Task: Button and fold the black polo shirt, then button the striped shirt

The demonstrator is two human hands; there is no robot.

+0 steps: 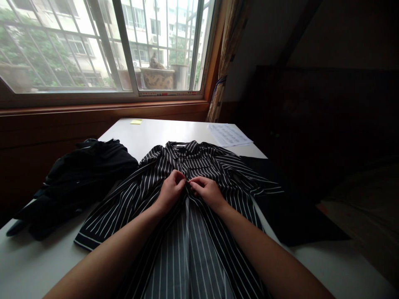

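A black shirt with white stripes [149, 181] lies spread face up, its collar toward the window and its sleeves out to both sides. My left hand [172, 187] pinches the left front edge at mid-chest. Close beside it, my right hand [206, 190] pinches the right front edge, the fingertips of both hands almost meeting. Any button between the fingers is too small to make out. Above my hands the fronts lie together; below them they part, and the greyer inner side of the back shows.
The shirt rests on a white table [162, 128]. A heap of dark clothes [84, 178] is at the left, a flat black cloth [299, 211] at the right. Printed paper [229, 135] and a yellow note [136, 121] lie at the far end, below a barred window [165, 50].
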